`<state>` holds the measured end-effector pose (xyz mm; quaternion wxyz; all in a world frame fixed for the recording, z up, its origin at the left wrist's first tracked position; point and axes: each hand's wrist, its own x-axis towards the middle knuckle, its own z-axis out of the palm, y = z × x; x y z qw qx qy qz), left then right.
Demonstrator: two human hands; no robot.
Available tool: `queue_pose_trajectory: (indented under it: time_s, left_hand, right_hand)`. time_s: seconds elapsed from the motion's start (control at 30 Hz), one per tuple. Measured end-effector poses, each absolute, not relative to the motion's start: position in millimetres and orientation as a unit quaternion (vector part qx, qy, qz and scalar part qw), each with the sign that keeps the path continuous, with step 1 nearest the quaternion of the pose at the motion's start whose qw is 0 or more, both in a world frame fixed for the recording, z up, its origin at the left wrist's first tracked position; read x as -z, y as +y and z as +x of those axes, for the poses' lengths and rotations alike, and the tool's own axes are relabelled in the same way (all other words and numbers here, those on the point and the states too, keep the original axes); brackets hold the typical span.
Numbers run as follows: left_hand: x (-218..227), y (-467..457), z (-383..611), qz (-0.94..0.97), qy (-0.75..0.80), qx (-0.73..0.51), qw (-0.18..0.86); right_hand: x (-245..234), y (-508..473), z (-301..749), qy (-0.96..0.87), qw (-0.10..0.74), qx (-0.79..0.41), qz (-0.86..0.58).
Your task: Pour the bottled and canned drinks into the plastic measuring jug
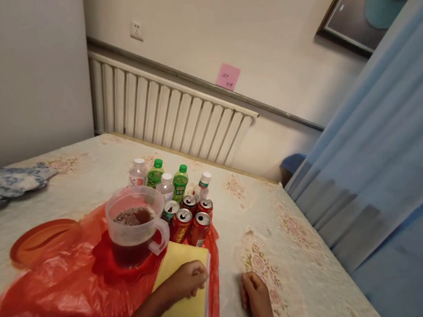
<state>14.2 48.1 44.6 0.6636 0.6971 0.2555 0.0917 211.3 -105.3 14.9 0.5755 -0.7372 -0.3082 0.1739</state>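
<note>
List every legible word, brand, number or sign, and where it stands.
None reads with certainty.
Pink square paper note: two handwritten lines, too small.
Red metal can: yellow characters, too blurred.
Green-capped plastic bottles: labels too small.
White-capped clear plastic bottles: labels too small.

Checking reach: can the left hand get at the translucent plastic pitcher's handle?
Likely yes: the curled left hand looks empty, and the translucent plastic handle juts toward it, nothing visibly between.

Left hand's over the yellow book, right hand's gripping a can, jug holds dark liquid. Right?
One miss: the head view shows the right hand curled at the tablecloth, apart from the cans. The rest holds: left hand over the yellow book, dark liquid in the jug.
</note>
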Motion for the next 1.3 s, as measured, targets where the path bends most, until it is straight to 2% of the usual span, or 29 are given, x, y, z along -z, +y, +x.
queue_pose_trajectory:
  time_s: [0.2, 0.47, 0.87, 1.07, 1.3]
  left_hand:
    - [-31, 58, 4, 0.629, 0.212, -0.123, 0.738]
    - [-32, 60, 2, 0.594, 0.196, -0.128, 0.769]
    - [-33, 61, -3, 0.6, 0.189, -0.134, 0.765]
    - [-38, 60, -7, 0.603, 0.189, -0.131, 0.764]
    - [-41, 61, -6, 0.588, 0.19, -0.125, 0.776]
  right_hand:
    - [-79, -62, 228, -0.358, 0.551, -0.169, -0.734]
    - [-145, 28, 226, -0.395, 0.598, -0.169, -0.677]
    - [-150, 43, 195, -0.433, 0.586, -0.216, -0.651]
    - [-165, 59, 203, -0.462, 0.545, -0.159, -0.681]
    - [-190, 124, 218, -0.49, 0.5, -0.052, -0.712]
